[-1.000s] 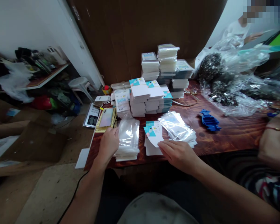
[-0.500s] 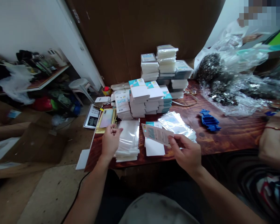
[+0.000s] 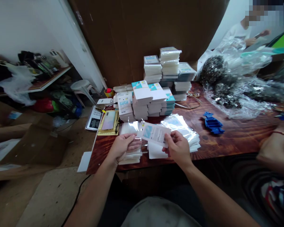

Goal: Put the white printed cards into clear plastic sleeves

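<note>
My right hand (image 3: 177,146) is closed on the right end of a printed card (image 3: 153,133), which is white with a pale blue panel. My left hand (image 3: 126,145) pinches a clear plastic sleeve (image 3: 144,148) between thumb and fingers. The card's left end meets the sleeve beside my left fingertips; I cannot tell how far inside it lies. Below my left hand lies a stack of clear sleeves (image 3: 130,160), partly covered by it. White cards (image 3: 157,152) lie under the held card. To their right is a spread pile of shiny filled sleeves (image 3: 183,129).
Stacks of cards (image 3: 142,94) and packed sleeves (image 3: 170,60) stand at the back. A phone (image 3: 109,120) rests on a yellow pad at left. A blue plastic piece (image 3: 213,123) and bags of silvery bits (image 3: 227,91) are at right. A co-worker's arm (image 3: 276,148) reaches in.
My left hand has moved right from the sleeve stack, bringing a clear sleeve up to the card. My right hand has shifted left with the card, so both hands are closer together.
</note>
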`<state>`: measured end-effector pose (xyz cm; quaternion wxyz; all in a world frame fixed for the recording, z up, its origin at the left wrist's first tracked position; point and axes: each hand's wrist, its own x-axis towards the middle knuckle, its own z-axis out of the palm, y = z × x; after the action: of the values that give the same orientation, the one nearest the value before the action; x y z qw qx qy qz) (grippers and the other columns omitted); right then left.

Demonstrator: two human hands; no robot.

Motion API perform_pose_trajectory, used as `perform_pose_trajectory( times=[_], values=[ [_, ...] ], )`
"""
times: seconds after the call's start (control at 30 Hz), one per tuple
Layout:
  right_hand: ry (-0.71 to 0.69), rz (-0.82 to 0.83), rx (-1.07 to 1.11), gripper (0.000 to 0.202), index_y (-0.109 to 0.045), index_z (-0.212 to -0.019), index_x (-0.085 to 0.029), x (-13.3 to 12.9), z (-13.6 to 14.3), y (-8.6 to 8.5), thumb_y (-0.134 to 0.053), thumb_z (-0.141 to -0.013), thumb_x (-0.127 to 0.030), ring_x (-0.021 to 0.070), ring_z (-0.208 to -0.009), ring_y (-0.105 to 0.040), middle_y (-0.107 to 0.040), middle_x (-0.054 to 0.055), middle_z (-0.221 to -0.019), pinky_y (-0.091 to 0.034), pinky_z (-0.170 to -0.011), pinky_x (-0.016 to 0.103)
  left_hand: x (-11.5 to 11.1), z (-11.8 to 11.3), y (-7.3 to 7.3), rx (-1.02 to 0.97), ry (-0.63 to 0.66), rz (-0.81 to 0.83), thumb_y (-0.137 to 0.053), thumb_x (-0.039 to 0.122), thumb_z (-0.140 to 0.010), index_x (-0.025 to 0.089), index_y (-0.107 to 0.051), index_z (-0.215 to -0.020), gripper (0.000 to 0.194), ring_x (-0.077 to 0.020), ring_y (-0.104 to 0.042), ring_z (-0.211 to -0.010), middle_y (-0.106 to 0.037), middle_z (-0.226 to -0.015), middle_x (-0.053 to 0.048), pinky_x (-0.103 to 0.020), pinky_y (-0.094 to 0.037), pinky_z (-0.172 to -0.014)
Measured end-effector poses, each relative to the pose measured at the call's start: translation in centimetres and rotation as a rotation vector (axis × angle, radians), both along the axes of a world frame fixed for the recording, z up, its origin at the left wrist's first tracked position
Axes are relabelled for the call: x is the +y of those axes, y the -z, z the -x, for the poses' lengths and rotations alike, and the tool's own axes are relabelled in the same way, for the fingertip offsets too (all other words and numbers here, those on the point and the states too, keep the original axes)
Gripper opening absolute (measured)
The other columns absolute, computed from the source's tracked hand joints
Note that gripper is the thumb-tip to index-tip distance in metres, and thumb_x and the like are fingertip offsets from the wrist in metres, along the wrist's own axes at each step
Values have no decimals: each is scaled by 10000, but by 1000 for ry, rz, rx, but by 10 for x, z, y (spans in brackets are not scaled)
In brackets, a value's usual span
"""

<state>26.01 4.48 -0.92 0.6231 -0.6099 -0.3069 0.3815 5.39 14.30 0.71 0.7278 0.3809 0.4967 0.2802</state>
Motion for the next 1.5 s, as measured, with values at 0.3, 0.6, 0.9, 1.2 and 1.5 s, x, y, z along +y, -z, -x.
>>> perform_pose_trajectory(
  times=[0.3,0.6,0.9,1.2,1.5],
  values=[
    [-266,130,292,381,-482,-826,-216,-49,-29,-12,-758,-788,-476,121,-314,-542,-610,-55,-534,-385,-271,175,-2,-18,6,-74,-331,-128,-741,290,-814,134,-583,-865,228,-203,-747,-779,-743,-839,-105,-321,-608,-747],
    [-47,107,144,362,-501,-811,-210,-37,1,0,-719,-811,-499,120,-303,-512,-577,-56,-443,-398,-292,186,-22,-38,13,-202,-415,-191,-744,336,-796,158,-560,-886,271,-203,-737,-820,-741,-876,-80,-359,-594,-783],
    [-134,39,138,345,-500,-823,-203,-34,-6,0,-706,-828,-480,96,-291,-487,-572,-61,-471,-339,-270,159,-31,-31,19,-172,-403,-255,-728,356,-818,190,-502,-963,316,-232,-740,-875,-751,-956,-97,-373,-595,-771],
    [19,67,121,369,-505,-824,-202,-22,-5,6,-707,-803,-510,104,-304,-512,-583,-67,-504,-392,-273,172,-36,-37,20,-129,-412,-270,-763,413,-766,178,-507,-907,375,-184,-715,-671,-736,-828,-67,-271,-564,-565],
    [100,-61,-53,322,-508,-818,-199,-15,7,6,-657,-872,-480,111,-350,-571,-608,-56,-562,-429,-305,178,-25,-24,14,-261,-316,-170,-754,372,-778,187,-506,-922,341,-184,-716,-719,-730,-831,-45,-304,-578,-645]
  ],
)
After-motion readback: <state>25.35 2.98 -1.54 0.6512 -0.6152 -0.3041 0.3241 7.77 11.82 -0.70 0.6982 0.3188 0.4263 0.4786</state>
